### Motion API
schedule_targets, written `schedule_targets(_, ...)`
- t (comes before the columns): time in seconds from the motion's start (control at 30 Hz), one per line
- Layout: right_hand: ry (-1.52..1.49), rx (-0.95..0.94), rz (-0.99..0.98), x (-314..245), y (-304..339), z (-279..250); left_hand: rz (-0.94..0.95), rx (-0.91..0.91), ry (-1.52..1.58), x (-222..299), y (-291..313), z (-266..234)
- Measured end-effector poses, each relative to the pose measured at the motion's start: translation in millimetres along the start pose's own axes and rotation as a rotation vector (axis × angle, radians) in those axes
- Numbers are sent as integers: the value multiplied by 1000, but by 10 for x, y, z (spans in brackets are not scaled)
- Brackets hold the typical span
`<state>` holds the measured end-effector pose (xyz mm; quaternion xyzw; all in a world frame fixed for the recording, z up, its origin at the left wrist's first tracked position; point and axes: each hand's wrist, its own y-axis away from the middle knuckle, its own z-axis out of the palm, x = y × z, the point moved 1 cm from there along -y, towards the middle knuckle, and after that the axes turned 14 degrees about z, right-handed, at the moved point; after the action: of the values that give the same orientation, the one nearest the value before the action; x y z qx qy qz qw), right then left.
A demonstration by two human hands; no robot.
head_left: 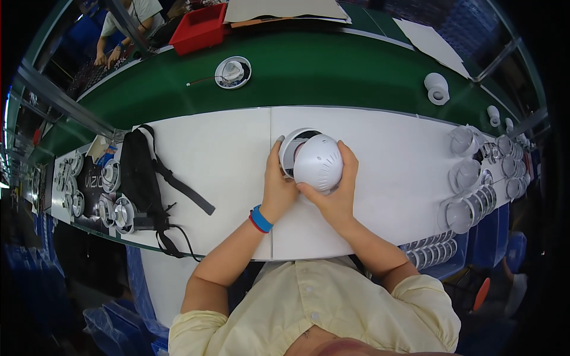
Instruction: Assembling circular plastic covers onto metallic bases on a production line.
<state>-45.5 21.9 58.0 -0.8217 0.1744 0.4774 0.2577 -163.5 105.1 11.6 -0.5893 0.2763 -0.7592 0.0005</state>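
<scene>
Over the middle of the white worktop, my two hands hold a pair of round white parts together. My left hand wraps the left side of a round white housing, whose dark inside shows at a gap. On its right, my right hand grips a glossy white domed cover with rows of short slots, thumb on its lower edge and fingers along its right side. The cover is tilted and overlaps the housing; whether the two are joined I cannot tell. A blue band circles my left wrist.
A black strapped bag lies at the left beside several round white parts. Clear domes and stacked rings crowd the right edge. Beyond, a green belt carries a wired round part. A person's hands work far left.
</scene>
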Motion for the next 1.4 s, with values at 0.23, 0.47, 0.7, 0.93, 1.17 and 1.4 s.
schedule_targets(0.23,-80,-4,18,72,-84,-38,-85,-145,108,103,31,30)
schedule_targets(0.47,-280,-276,-10,220,11,-14,-365,-124,776,374,28,-4)
schedule_targets(0.7,-247,-331,55,144,-103,5,-403,-27,664,334,66,-1)
schedule_targets(0.93,-373,-716,608,68,-893,-83,-524,-61,574,259,-132,-189)
schedule_targets(1.17,-568,28,528,1000,-3041,52,-374,22,167,-11,-100,-207)
schedule_targets(1.4,253,195,593,1256,-3428,-157,-249,-73,33,25,-26,-319)
